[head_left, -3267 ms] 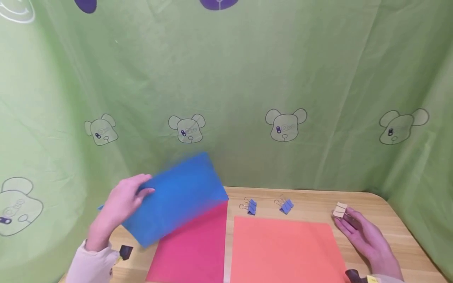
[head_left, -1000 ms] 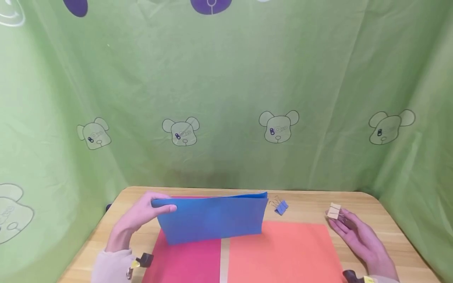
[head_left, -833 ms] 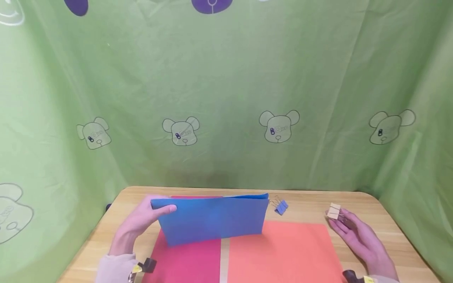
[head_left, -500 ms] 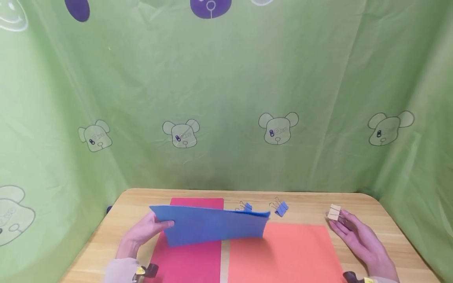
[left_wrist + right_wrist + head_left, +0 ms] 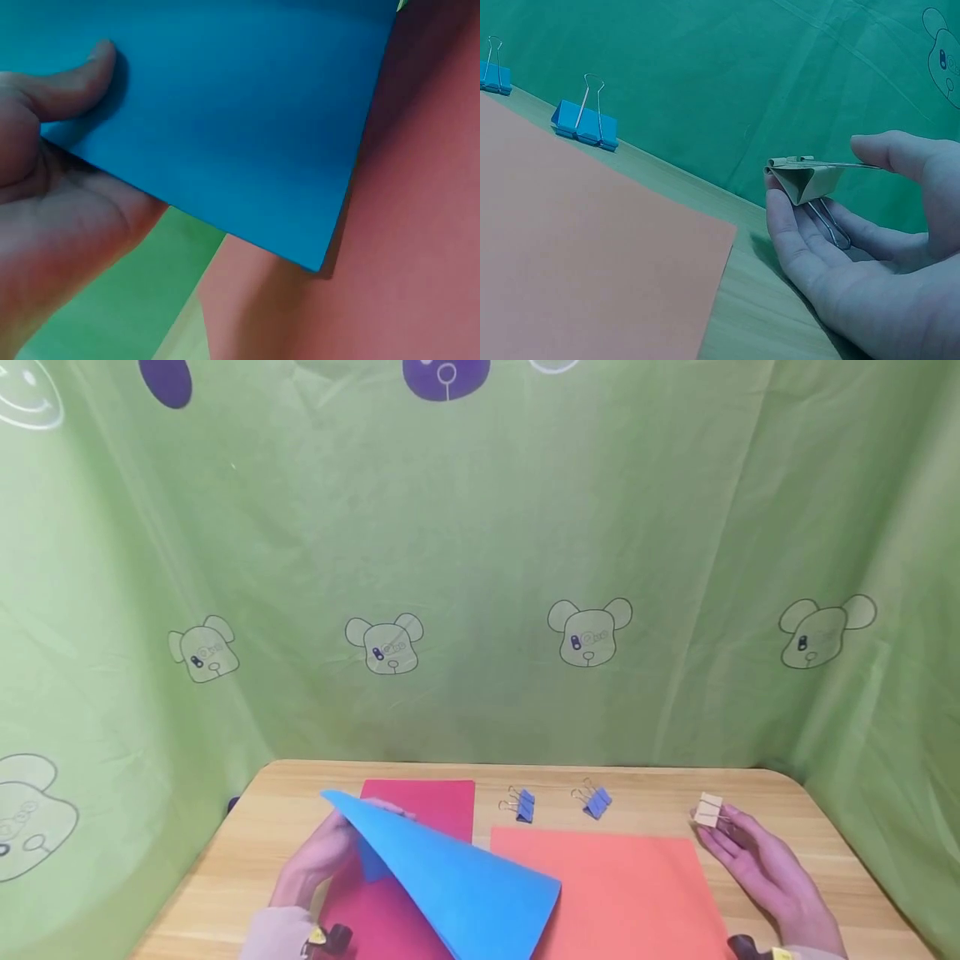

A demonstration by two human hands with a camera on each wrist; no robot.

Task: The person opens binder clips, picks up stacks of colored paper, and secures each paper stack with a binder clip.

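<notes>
My left hand holds blue paper, which bends over in a slanting fold and hangs toward the front. In the left wrist view, the thumb lies on the blue face with the palm below the edge. Beneath it are a magenta sheet and an orange sheet, side by side on the table. My right hand holds a cream binder clip beyond the orange sheet's far right corner. Its thumb touches one wire handle and its fingers lie under the clip, as the right wrist view shows.
Two blue binder clips, a left one and a right one, stand behind the orange sheet. The wooden table ends at a rounded back edge. A green curtain with bear faces hangs behind and on both sides.
The blue paper came in from the left over both sheets, stood upright, then tipped toward the front. My left hand turned with it, uncovering the left blue clip. The right hand has stayed put.
</notes>
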